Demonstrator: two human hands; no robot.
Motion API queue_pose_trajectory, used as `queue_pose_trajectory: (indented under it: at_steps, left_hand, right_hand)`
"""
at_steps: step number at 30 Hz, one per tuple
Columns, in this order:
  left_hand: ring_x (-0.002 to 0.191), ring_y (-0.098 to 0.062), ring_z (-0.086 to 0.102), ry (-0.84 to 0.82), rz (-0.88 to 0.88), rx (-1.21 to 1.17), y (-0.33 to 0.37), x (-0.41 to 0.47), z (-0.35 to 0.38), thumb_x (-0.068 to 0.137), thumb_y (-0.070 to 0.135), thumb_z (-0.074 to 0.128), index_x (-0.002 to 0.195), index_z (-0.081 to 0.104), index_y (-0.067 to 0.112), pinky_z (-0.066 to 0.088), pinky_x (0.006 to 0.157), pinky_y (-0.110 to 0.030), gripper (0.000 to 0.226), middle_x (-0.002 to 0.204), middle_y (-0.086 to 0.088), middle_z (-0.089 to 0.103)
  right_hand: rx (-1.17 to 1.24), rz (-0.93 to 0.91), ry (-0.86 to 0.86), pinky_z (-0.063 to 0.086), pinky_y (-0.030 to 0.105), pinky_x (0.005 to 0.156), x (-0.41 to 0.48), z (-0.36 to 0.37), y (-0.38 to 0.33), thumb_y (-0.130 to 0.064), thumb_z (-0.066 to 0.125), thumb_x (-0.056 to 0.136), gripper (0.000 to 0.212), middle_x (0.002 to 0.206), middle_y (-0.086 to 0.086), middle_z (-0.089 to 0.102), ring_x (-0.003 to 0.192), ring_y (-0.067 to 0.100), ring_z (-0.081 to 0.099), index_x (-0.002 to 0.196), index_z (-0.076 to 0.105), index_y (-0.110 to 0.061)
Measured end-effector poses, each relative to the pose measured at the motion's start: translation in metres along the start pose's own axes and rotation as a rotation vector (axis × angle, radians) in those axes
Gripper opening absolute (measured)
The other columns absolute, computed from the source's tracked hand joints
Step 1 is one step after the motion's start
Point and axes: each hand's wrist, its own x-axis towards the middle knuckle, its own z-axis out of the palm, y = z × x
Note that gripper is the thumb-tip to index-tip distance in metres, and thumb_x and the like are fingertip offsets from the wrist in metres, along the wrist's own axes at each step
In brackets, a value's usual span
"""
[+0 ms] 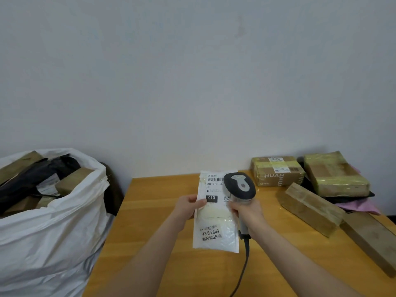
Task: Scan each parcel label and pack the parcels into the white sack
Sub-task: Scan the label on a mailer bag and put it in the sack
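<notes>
My left hand (pixel 186 206) pinches the left edge of a flat white parcel (pixel 215 230) and holds it upright above the wooden table (pixel 154 243), label facing me. A barcode and the number 010 show on its label (pixel 212 187). My right hand (pixel 248 213) grips the handle of a grey and black barcode scanner (pixel 240 186), whose head sits over the label's right side. The scanner's cable (pixel 242 273) trails down toward me. The white sack (pixel 53 232) stands open at the left, holding several brown boxes and a black bag.
On the table's right side lie brown taped boxes: one marked HUAN (pixel 277 171), a yellow-taped one (pixel 335 173) on top of black and pink bags, and two long flat ones (pixel 310 207) (pixel 370 239). A plain wall rises behind.
</notes>
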Motion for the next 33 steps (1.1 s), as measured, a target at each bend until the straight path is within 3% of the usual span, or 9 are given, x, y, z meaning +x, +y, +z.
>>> queue_pose_trajectory:
  at_steps: [3, 4, 7, 9, 12, 17, 33]
  left_hand:
    - [0.078, -0.015, 0.070, 0.106, 0.038, -0.019, -0.002, -0.001, 0.001, 0.085, 0.011, 0.068, 0.092, 0.071, 0.010, 0.054, 0.068, -0.028, 0.008, 0.084, 0.001, 0.075]
    - [0.081, -0.018, 0.070, 0.151, 0.046, -0.018, -0.002, -0.001, 0.001, 0.085, 0.009, 0.067, 0.089, 0.071, 0.011, 0.054, 0.072, -0.030, 0.006, 0.085, 0.000, 0.075]
    - [0.084, -0.019, 0.068, 0.227, 0.047, -0.008, -0.006, 0.000, 0.001, 0.086, 0.008, 0.066, 0.083, 0.069, 0.016, 0.053, 0.072, -0.030, 0.010, 0.085, 0.000, 0.073]
    - [0.082, -0.019, 0.068, 0.249, 0.035, -0.013, -0.011, 0.000, 0.003, 0.086, 0.007, 0.067, 0.084, 0.070, 0.016, 0.054, 0.073, -0.032, 0.010, 0.085, 0.000, 0.072]
    - [0.077, -0.019, 0.067, 0.273, 0.024, -0.037, -0.018, 0.001, 0.005, 0.085, 0.005, 0.067, 0.087, 0.070, 0.012, 0.055, 0.074, -0.034, 0.008, 0.081, 0.001, 0.072]
    - [0.073, -0.016, 0.067, 0.298, -0.016, -0.067, -0.026, 0.002, 0.005, 0.086, 0.004, 0.066, 0.089, 0.069, 0.011, 0.051, 0.060, -0.027, 0.008, 0.083, -0.001, 0.071]
    - [0.074, -0.015, 0.067, 0.348, -0.051, -0.050, -0.037, 0.008, -0.007, 0.087, 0.007, 0.066, 0.089, 0.067, 0.014, 0.049, 0.055, -0.024, 0.007, 0.084, -0.001, 0.071]
  right_hand:
    - [0.032, -0.037, 0.061, 0.055, 0.042, 0.080, -0.002, 0.001, 0.002, -0.005, 0.074, 0.078, 0.014, 0.084, 0.007, 0.069, 0.082, 0.023, 0.065, 0.088, 0.066, -0.010]
    - [0.041, -0.032, 0.089, 0.056, 0.042, 0.078, -0.004, 0.001, 0.002, -0.007, 0.073, 0.079, 0.014, 0.082, 0.007, 0.069, 0.080, 0.023, 0.065, 0.090, 0.066, -0.010]
    - [0.119, -0.008, 0.044, 0.049, 0.029, 0.051, -0.014, -0.001, 0.002, -0.009, 0.070, 0.083, 0.006, 0.065, 0.010, 0.069, 0.048, 0.016, 0.058, 0.082, 0.067, -0.004]
    - [0.120, 0.007, -0.019, 0.043, 0.026, 0.045, -0.023, 0.001, 0.002, -0.008, 0.067, 0.083, 0.009, 0.058, 0.012, 0.066, 0.040, 0.015, 0.051, 0.077, 0.067, -0.001]
    - [0.118, 0.031, -0.061, 0.043, 0.026, 0.044, -0.037, 0.007, 0.001, -0.006, 0.065, 0.082, 0.008, 0.055, 0.013, 0.065, 0.041, 0.014, 0.052, 0.076, 0.066, 0.000]
    - [0.088, 0.067, -0.094, 0.042, 0.025, 0.044, -0.051, 0.013, 0.003, -0.005, 0.063, 0.079, 0.012, 0.054, 0.011, 0.065, 0.040, 0.015, 0.052, 0.068, 0.065, -0.001]
    - [0.079, 0.119, -0.128, 0.041, 0.026, 0.045, -0.055, 0.018, 0.002, -0.002, 0.061, 0.079, 0.012, 0.051, 0.007, 0.058, 0.042, 0.016, 0.049, 0.067, 0.060, -0.003]
